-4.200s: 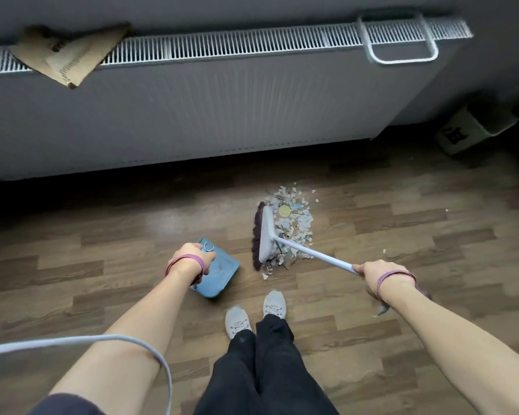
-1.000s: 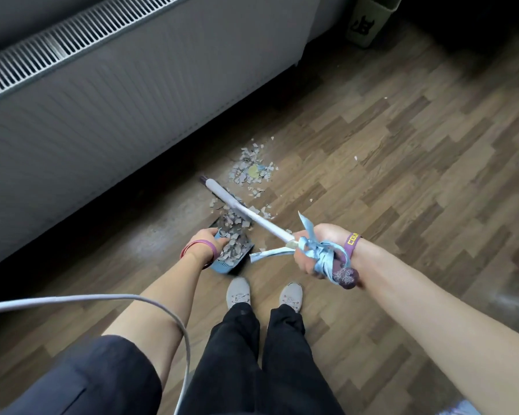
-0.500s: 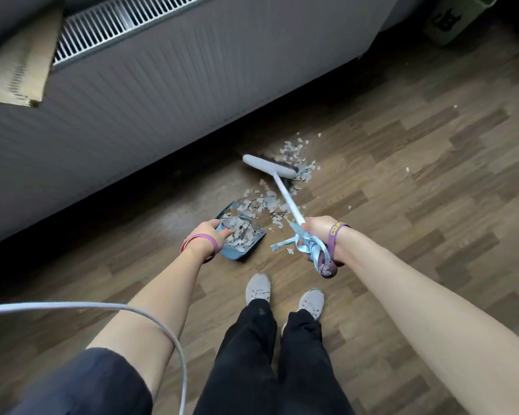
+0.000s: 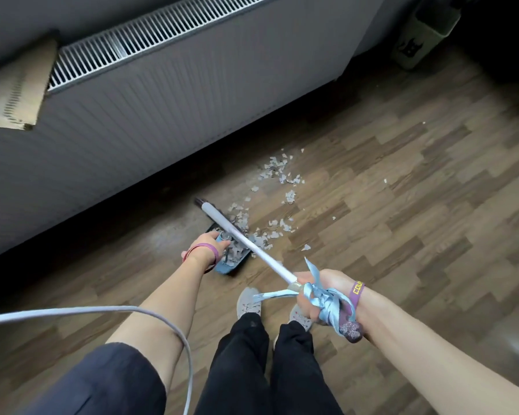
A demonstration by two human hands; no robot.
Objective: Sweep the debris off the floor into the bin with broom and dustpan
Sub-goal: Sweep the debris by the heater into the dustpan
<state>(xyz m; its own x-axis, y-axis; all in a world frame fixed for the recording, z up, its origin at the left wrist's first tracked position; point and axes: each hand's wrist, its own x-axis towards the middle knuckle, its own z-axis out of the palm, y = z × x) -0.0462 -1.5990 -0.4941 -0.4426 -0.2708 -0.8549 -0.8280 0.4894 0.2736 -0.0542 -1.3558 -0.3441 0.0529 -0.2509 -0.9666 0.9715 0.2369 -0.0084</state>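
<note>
My left hand (image 4: 206, 245) grips the handle of a blue dustpan (image 4: 232, 259) lying on the wood floor, with pale scraps piled in it. My right hand (image 4: 318, 290) is closed around the white broom (image 4: 246, 241) near its ribboned end. The broom's head rests at the dustpan's far edge, dark bristles just showing. Loose debris (image 4: 274, 172) trails from the pan up and to the right across the floor. A pale bin (image 4: 421, 37) with a dark cat mark stands at the top right, far from both hands.
A long white radiator (image 4: 162, 94) runs along the wall right behind the dustpan, with a cardboard piece (image 4: 15, 91) lying on its top left. A white cable (image 4: 102, 313) loops over my left arm. My shoes (image 4: 249, 304) stand just below the dustpan.
The broom head has swept back from the far debris pile to the dustpan's edge, pulling scraps toward it. My left hand still holds the dustpan in place.
</note>
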